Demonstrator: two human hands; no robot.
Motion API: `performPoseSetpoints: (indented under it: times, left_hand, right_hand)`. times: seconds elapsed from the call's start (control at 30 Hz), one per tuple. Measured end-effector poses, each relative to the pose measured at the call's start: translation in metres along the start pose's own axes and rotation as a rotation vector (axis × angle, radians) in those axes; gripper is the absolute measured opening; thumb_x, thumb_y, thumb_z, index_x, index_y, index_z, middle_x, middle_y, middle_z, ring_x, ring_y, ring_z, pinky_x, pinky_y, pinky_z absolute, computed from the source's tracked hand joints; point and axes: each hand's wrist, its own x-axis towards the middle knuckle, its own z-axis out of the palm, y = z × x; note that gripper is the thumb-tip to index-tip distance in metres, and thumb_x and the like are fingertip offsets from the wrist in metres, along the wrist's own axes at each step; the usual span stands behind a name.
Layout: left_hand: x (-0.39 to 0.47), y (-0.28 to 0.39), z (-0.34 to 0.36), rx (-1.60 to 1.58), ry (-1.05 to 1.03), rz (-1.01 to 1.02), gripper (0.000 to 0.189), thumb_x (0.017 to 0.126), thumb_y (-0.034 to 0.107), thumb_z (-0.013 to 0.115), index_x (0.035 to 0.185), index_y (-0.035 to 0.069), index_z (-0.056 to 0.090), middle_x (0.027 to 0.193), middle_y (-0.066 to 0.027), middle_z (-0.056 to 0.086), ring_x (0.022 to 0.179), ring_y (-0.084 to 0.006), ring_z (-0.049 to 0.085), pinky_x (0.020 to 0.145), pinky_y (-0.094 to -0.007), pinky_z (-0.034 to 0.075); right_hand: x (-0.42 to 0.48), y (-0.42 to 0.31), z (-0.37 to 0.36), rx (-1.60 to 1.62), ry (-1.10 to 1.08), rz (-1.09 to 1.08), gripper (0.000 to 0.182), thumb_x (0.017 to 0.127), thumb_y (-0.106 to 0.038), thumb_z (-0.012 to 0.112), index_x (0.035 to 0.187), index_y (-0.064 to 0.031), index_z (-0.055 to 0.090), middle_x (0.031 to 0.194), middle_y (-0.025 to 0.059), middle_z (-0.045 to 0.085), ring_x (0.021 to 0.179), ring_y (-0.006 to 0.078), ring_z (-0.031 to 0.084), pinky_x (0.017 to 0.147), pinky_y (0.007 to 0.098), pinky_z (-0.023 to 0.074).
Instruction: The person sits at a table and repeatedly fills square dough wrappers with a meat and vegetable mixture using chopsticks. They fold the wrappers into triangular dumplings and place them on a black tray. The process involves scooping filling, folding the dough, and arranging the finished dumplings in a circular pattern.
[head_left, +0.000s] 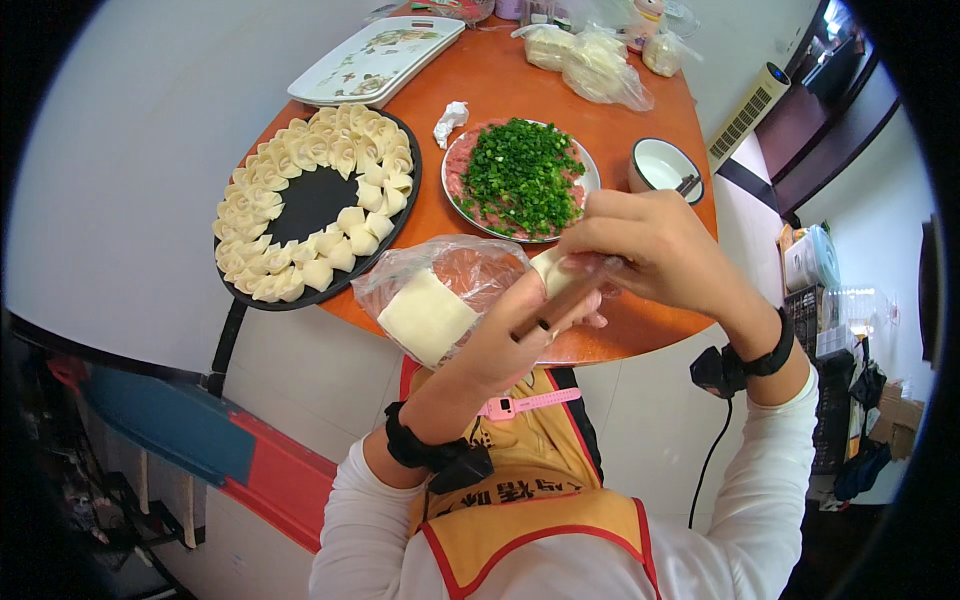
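Note:
My left hand (514, 326) cradles a pale wonton wrapper (550, 274) over the table's near edge. Above it, my right hand (649, 240) pinches the wrapper while gripping brown chopsticks (562, 307). Fingers hide much of the wrapper, so any filling inside cannot be seen. Left of my hands, a stack of square wrappers (427, 315) lies on a clear plastic bag (480, 262). Just beyond is a plate (592, 176) of minced meat (459, 169) topped with chopped green onion (521, 176). Folded wontons (262, 195) ring a round black tray (315, 202) at the left.
A white bowl (652, 161) stands at the right; dark stick ends show by its rim. Crumpled tissue (451, 122) lies behind the plate. Farther back are floral trays (382, 60) and bagged wrappers (600, 67). A tower fan (750, 112) stands beyond the orange table (420, 225).

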Motion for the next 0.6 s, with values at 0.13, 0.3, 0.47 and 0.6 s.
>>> performPoseSetpoints:
  times: [0.13, 0.3, 0.47, 0.6]
  left_hand:
    - [0.003, 0.003, 0.004, 0.157, 0.085, -0.098, 0.027, 0.097, 0.015, 0.044, 0.12, 0.002, 0.051, 0.112, -0.0064, 0.057, 0.096, -0.0136, 0.057, 0.075, -0.0261, 0.048]
    - [0.01, 0.001, 0.009, 0.263, 0.006, 0.071, 0.029, 0.097, 0.022, 0.043, 0.115, 0.0, 0.052, 0.104, -0.0079, 0.061, 0.089, -0.0125, 0.058, 0.072, -0.0253, 0.047]
    - [0.026, 0.004, 0.009, 0.012, -0.116, -0.238, 0.031, 0.099, 0.025, 0.04, 0.116, 0.002, 0.051, 0.093, -0.0069, 0.06, 0.074, -0.0092, 0.057, 0.058, -0.0214, 0.046]
    - [0.032, -0.002, 0.007, -0.104, -0.059, -0.265, 0.038, 0.099, 0.029, 0.038, 0.125, 0.004, 0.047, 0.084, -0.004, 0.056, 0.062, -0.0067, 0.05, 0.048, -0.0189, 0.037]
  right_hand:
    - [0.005, 0.007, -0.001, 0.09, -0.073, 0.05, 0.016, 0.072, -0.013, 0.067, 0.087, -0.0077, 0.061, 0.077, 0.0065, 0.058, 0.067, 0.0269, 0.059, 0.056, 0.0352, 0.0465]
    - [0.007, 0.006, -0.01, 0.162, -0.156, 0.166, 0.016, 0.076, -0.018, 0.066, 0.086, -0.0055, 0.062, 0.077, 0.0094, 0.061, 0.069, 0.029, 0.06, 0.06, 0.0369, 0.0477]
    - [-0.005, 0.01, -0.022, 0.082, -0.17, 0.162, 0.021, 0.083, -0.025, 0.063, 0.088, -0.0053, 0.058, 0.077, 0.012, 0.061, 0.071, 0.0315, 0.06, 0.06, 0.0396, 0.0471]
    - [-0.04, 0.045, -0.049, -0.407, -0.091, 0.525, 0.026, 0.09, -0.032, 0.052, 0.094, -0.0067, 0.049, 0.079, 0.0151, 0.061, 0.072, 0.0348, 0.06, 0.059, 0.0424, 0.0463]
